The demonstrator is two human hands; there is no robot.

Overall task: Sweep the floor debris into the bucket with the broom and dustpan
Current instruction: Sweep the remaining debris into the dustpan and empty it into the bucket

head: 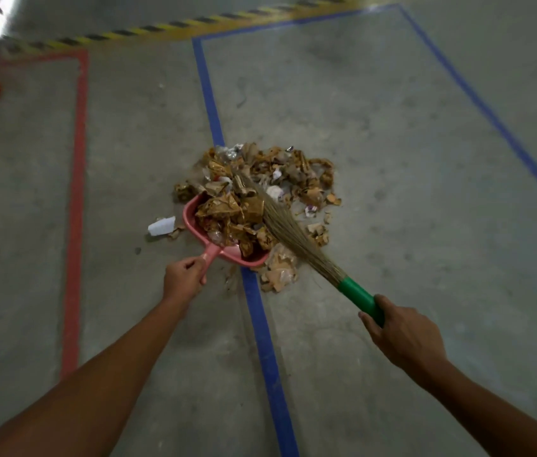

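The debris (260, 189) is heaped mid-floor on the blue tape line (262, 324), part already in the pink dustpan (194, 222); left hand (184, 275) clasps its handle, right hand (402, 334) wraps the broom (293, 235); most remains unswept; no bucket in view.

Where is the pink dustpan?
The dustpan sits mid-frame on the floor, held by the left hand, at the left edge of the debris pile, just left of the blue line and the broom.

No readable text, labels or numbers anywhere in view
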